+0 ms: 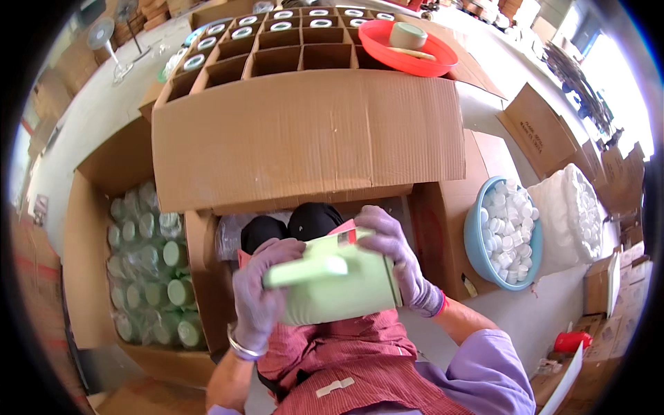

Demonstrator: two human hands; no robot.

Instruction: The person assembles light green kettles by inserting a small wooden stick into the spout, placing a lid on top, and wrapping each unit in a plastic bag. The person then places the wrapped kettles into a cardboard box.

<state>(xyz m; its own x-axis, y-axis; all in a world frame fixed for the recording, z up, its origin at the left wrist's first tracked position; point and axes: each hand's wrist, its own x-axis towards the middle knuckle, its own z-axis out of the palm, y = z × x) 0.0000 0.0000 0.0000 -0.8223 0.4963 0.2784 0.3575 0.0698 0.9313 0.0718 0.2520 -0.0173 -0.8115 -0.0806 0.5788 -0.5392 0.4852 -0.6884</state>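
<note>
Both my hands wear pale purple gloves and hold a light green jug [339,280] with a handle, close above my lap. My left hand [259,290] grips its left side and handle. My right hand [394,259] wraps the right side near the rim. A bit of red shows at the jug's top edge. My dark knees are just beyond it, under a big cardboard flap [304,131].
A divided carton [277,48] ahead holds several capped jars. On its corner rests a red bowl [408,45]. At the left, an open box [149,277] holds bagged jars. To the right are a blue bowl of white caps [508,232] and a bag of caps [574,214].
</note>
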